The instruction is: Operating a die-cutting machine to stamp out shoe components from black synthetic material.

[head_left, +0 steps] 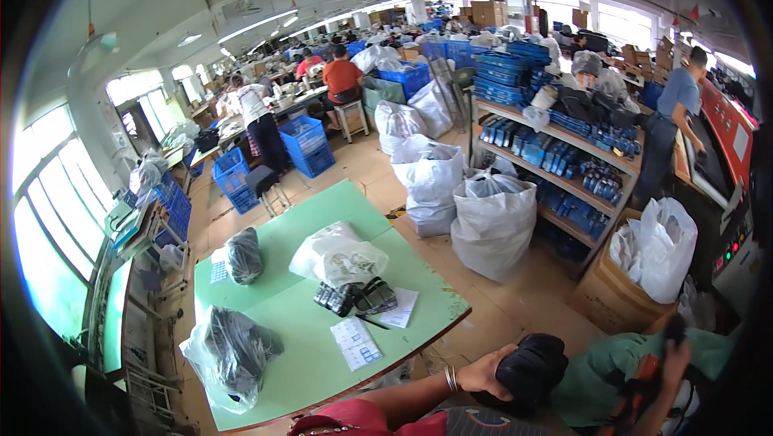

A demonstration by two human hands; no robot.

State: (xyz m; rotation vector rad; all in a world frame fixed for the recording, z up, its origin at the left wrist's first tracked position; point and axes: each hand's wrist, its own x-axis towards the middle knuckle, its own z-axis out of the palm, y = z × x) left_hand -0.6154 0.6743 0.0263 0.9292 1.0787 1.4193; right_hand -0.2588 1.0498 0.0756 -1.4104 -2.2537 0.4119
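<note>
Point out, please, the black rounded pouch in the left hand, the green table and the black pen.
black rounded pouch (533, 365): head view, middle of its top.
green table (310, 339): head view, bare surface.
black pen (372, 322): head view, mid-shaft.

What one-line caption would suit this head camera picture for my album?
In a busy workshop, a left hand grips a black pouch beside a green table with bagged goods.

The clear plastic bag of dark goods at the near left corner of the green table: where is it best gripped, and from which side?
Probably at the loose gathered plastic on top of the clear bag of dark goods, coming from above. It lies slumped on the green table, its bulk soft and shapeless, so slack film offers the surest hold. Its lower edge seems to overhang the table's corner, so lifting straight up seems safer than dragging.
</note>
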